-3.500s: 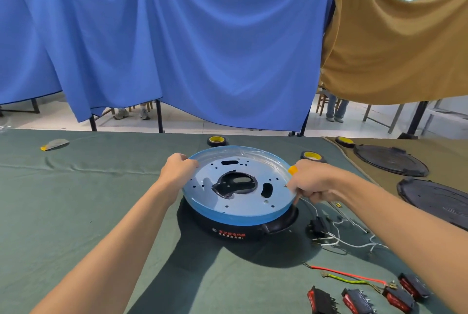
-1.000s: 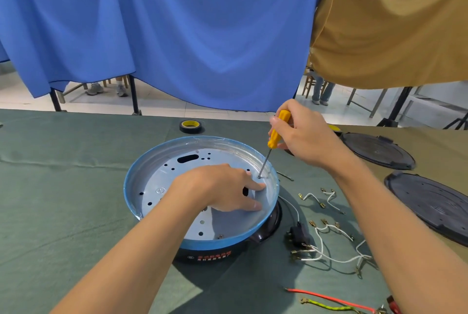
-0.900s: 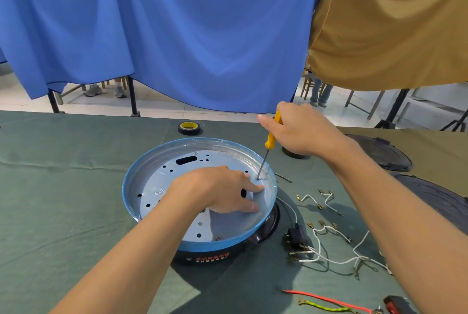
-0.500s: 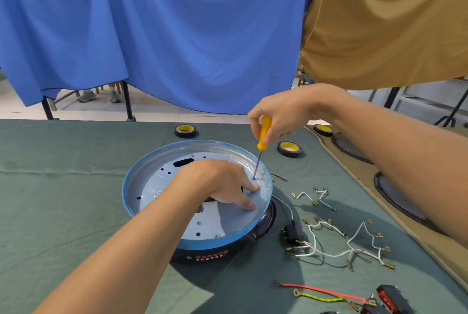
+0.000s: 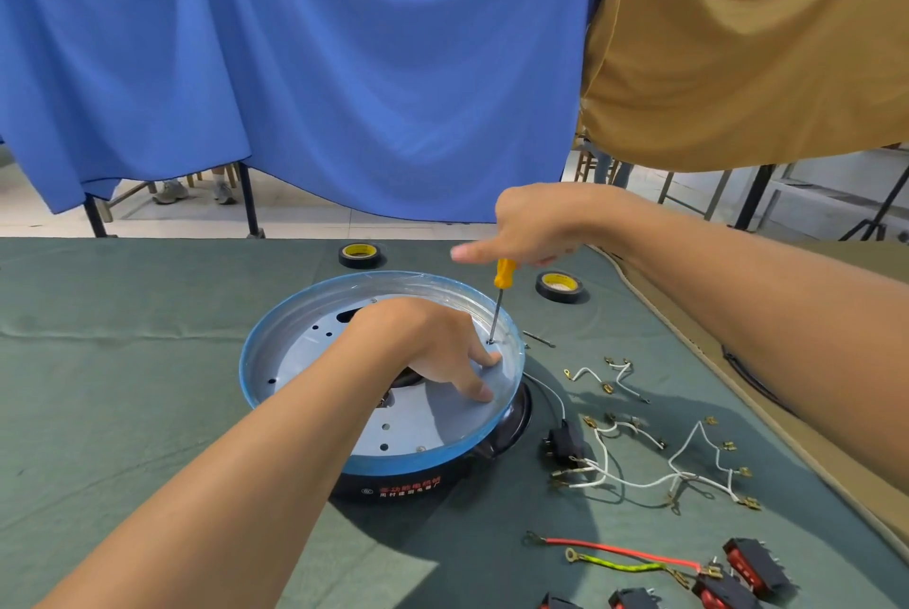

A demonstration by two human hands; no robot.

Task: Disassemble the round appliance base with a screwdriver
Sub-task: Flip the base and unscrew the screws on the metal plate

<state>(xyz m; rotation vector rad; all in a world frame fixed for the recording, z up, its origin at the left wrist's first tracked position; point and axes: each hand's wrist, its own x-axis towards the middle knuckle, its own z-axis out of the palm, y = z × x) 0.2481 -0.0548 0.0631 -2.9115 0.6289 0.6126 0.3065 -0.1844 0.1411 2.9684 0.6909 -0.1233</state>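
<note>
So the round appliance base (image 5: 423,426) sits on the green tabletop (image 5: 123,387) with its blue-rimmed metal plate facing up, and the left hand (image 5: 428,343) lies inside it, fingers straight and pressing on the plate. The right hand (image 5: 536,227) is wrapped round the yellow-handled screwdriver (image 5: 499,303) above the base's far-right rim, shaft nearly upright, tip at a hole beside the left fingertips. Loose white wires (image 5: 639,478) lie right of the base, and a tape roll (image 5: 360,255) sits behind it.

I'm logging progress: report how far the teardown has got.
Done: white wires and red switches lie on the cloth. In hand: the right hand grips the screwdriver, tip at a screw by the right rim of the plate; the left hand presses the plate. Left: the plate sits on the black base, not yet lifted; another screw shows at its near edge.
</note>
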